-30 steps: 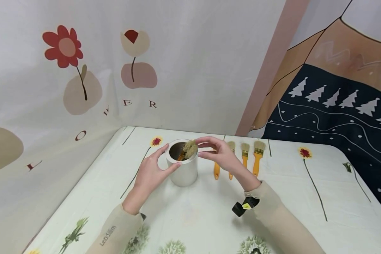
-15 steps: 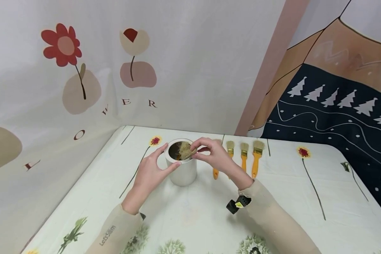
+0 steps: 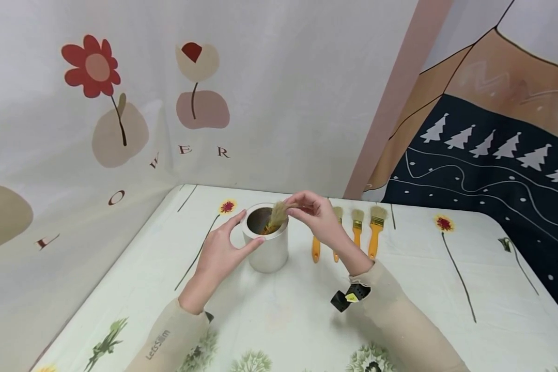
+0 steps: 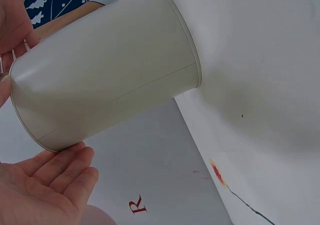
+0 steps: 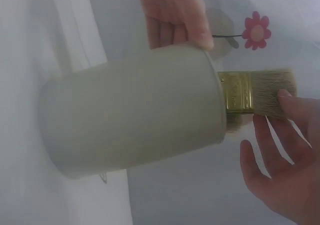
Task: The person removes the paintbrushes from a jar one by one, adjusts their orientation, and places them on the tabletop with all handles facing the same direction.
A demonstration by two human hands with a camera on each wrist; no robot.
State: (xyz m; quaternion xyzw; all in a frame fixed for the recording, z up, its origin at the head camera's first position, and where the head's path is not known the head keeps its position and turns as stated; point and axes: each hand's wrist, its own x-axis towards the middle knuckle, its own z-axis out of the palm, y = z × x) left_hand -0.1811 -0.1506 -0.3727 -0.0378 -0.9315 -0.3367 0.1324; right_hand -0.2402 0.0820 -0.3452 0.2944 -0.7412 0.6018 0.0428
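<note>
Bare left hand (image 3: 224, 247) at left of white, smooth-walled cylindrical canister (image 3: 267, 253); fingers and thumb spread round upper end, touching, thumb toward near side. Left forearm (image 3: 173, 330) in beige fabric sleeve, slanting up toward canister from its near-left side; left wrist (image 3: 197, 293) bare. Bare right hand (image 3: 318, 219) just right of canister's top; thumb closed in pinch, lower fingers loosely bent, apart from canister wall. Right forearm (image 3: 409, 325), also beige-sleeved, angling in from near-right of canister; bare right wrist (image 3: 360, 261) lower than canister's top.
</note>
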